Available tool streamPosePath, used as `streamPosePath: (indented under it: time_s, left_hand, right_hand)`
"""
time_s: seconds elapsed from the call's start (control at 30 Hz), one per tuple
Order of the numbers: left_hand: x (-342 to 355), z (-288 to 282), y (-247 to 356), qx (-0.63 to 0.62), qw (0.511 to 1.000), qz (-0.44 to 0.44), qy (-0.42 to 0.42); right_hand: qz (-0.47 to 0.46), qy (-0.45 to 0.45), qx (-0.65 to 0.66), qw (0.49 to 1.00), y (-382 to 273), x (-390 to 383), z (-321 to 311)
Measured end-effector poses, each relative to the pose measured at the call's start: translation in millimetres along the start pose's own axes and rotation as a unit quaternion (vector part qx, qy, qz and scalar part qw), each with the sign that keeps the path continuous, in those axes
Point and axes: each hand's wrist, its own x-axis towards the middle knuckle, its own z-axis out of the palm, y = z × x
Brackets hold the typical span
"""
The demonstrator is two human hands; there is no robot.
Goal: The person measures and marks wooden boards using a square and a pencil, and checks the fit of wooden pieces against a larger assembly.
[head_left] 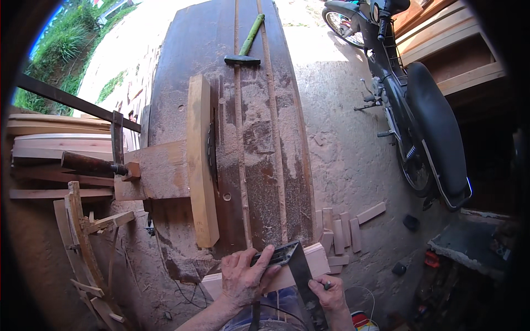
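At the near end of the saw table, a pale wooden board [316, 259] lies crosswise in front of me. A dark try square [302, 276] rests on it, its stock along the board's far edge and its blade running toward me. My left hand [243, 276] is closed over the board and the stock, with the fingers at the far edge. Beside the blade, my right hand [331, 298] is pinched around a small, dark, pencil-like stick [328, 286], mostly hidden by the fingers.
On the dusty saw table [221, 33], a wooden fence [201, 165] stands beside the saw blade [211, 146]. A green-handled hammer [245, 47] lies farther back. A clamp [94, 164] holds the side board. Offcuts [345, 231] and a motorcycle [408, 121] are on the right; scrap wood [83, 237] leans left.
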Motion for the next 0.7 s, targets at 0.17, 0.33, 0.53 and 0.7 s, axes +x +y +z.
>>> streamPosePath:
  time_s: [0.17,0.33,0.53,0.7]
  left_hand:
    - [-1.5,-0.1,0.0,0.017,1.000,0.003,-0.006]
    - [1.0,-2.1,0.4,0.025,1.000,0.015,0.001]
    - [-2.3,-3.8,-0.5,0.032,0.999,0.025,0.013]
    - [-6.2,-0.5,-1.0,0.042,0.998,0.040,0.037]
  right_hand:
    - [0.009,-0.006,-0.005,1.000,-8.1,-0.1,0.2]
    - [0.034,-0.026,-0.030,0.999,-12.8,0.0,-3.0]
    - [-0.324,0.168,-0.354,0.861,-65.0,-4.0,-27.1]
    - [-0.254,0.117,-0.181,0.943,-97.1,-18.2,-12.6]
